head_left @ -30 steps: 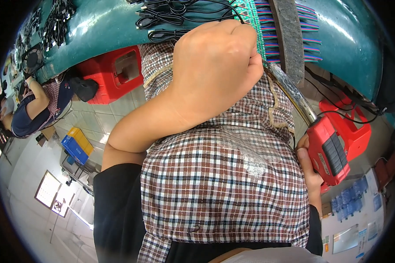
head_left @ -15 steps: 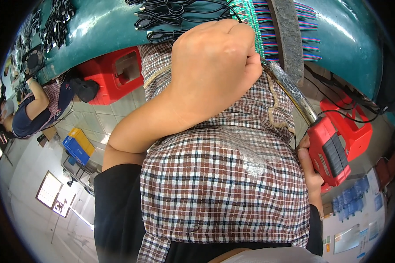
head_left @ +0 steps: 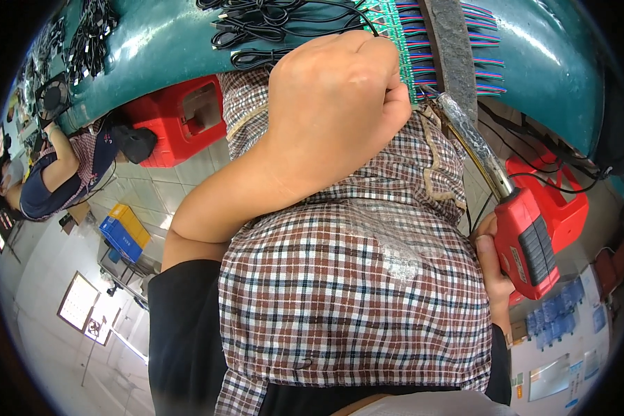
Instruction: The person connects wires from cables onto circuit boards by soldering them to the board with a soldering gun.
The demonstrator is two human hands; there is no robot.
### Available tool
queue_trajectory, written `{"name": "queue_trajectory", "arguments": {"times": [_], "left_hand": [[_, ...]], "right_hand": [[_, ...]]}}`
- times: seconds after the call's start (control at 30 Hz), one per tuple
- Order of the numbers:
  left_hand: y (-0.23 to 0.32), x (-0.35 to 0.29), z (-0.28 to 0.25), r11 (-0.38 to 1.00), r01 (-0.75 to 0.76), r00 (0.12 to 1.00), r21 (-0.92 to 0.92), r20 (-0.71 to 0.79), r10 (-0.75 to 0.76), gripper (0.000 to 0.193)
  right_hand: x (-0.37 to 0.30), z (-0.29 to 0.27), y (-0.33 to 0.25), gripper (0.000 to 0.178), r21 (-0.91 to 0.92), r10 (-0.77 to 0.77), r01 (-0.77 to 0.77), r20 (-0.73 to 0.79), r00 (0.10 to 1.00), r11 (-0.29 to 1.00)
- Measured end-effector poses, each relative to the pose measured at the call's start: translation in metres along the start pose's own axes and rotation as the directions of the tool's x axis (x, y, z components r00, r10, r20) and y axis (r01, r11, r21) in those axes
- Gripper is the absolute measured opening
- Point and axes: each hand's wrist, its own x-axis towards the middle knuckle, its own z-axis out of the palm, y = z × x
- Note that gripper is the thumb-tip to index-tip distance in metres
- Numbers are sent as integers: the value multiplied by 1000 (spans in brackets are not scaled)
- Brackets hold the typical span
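The red plastic soldering gun is held in the closed right grip, its slim metal barrel slanting far-left to the near end of the flat green circuit strip on the glossy tabletop. The left grip, nearer the strip, is curled fist-like; its contents cannot be told.

red stool at left; blue-and-yellow crates; co-worker; bright window
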Motion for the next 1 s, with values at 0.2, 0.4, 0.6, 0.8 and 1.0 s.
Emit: {"name": "queue_trajectory", "arguments": {"times": [0.2, 0.4, 0.6, 0.8, 1.0], "left_hand": [[0, 0, -1, 1000, -5, 1000, -10, 6, 5, 21], [-3, 0, -1, 999, -5, 1000, -34, 13, 5, 20], [-3, 0, -1, 998, 2, 1000, -56, 20, 0, 18], [-7, 0, -3, 997, 11, 999, -78, 33, -8, 16], [-3, -4, -16, 995, 21, 999, -95, 28, -18, 14]], "right_hand": [[7, 6, -6, 11, 12, -23, 23, -24, 999, 1000], [10, 8, -6, 9, 54, -8, 12, -66, 998, 998], [16, 11, -2, 9, 69, -111, 121, -131, 985, 990], [25, 16, -12, 11, 240, -105, 140, -152, 983, 961], [33, 22, -19, 9, 342, -167, 231, -209, 964, 911]]}}
